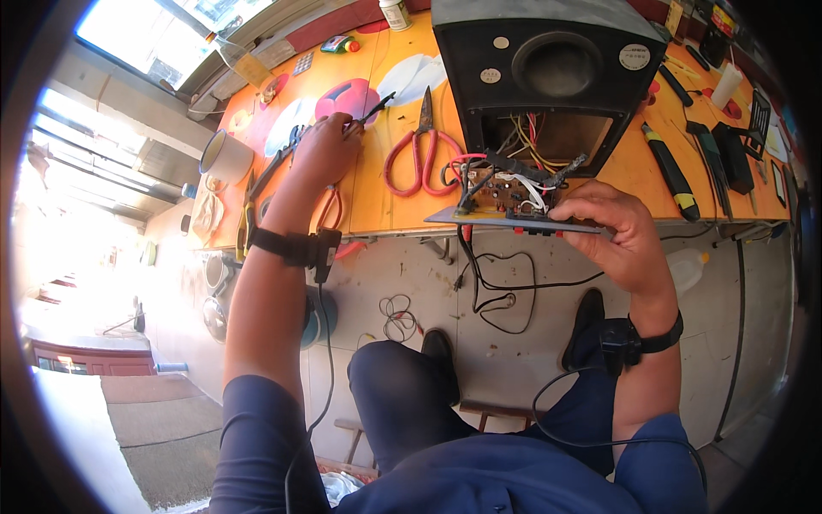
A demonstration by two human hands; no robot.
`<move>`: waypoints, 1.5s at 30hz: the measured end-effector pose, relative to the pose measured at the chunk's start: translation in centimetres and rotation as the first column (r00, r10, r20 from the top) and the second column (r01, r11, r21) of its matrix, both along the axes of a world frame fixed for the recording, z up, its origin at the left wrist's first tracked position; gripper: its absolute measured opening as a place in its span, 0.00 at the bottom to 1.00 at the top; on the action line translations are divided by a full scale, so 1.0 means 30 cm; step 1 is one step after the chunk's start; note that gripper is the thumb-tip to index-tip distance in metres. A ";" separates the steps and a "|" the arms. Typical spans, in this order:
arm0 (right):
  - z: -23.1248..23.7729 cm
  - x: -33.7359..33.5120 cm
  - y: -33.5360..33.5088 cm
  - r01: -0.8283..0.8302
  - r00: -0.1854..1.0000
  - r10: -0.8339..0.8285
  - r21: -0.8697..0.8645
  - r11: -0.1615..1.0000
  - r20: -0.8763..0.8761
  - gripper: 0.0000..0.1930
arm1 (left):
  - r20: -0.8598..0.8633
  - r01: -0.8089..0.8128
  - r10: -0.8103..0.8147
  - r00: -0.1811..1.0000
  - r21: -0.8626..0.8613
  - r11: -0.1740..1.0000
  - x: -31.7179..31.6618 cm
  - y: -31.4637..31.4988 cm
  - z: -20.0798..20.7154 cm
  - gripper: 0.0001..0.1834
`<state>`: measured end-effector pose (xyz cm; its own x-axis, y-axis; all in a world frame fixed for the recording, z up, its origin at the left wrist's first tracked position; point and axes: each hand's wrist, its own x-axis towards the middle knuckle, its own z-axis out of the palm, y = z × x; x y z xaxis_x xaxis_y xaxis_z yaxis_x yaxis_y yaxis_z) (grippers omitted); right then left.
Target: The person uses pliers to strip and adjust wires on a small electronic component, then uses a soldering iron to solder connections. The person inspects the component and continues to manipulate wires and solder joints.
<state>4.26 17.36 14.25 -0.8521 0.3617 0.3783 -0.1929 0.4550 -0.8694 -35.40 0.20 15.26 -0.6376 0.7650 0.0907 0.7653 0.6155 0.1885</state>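
Note:
My right hand pinches the right end of a flat panel, which carries a circuit board with white, red and black wires. The panel sits level at the table's front edge, just before a black speaker box. Wires run from the board into the box's opening below its round port. My left hand is closed over the left part of the table; a thin dark tool sticks out past its fingers, its kind unclear. Red-handled scissors lie between the hand and the box.
On the orange table a white mug, pliers and a bottle stand or lie at left. A black-and-yellow utility knife and several tools lie at right. Black cable hangs down to the floor.

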 end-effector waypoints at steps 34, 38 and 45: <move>-0.008 -0.001 0.040 -0.046 0.999 0.046 0.030 0.998 -0.004 0.11 | -0.107 0.264 -0.261 0.959 0.017 0.964 -0.158 0.304 -0.101 0.15; -0.010 -0.002 0.045 -0.041 0.999 0.042 0.027 0.999 -0.008 0.11 | -0.039 0.212 -0.212 0.977 0.008 0.977 -0.115 0.296 -0.067 0.16; -0.002 -0.007 0.031 -0.046 0.999 0.045 -0.001 0.999 -0.014 0.11 | 0.027 0.170 -0.170 0.985 -0.007 0.985 -0.094 0.277 -0.024 0.17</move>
<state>4.06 18.29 14.19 -0.8623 0.3233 0.3897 -0.2255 0.4439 -0.8673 -38.22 8.50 14.53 -0.5006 0.8630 0.0682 0.8536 0.4789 0.2050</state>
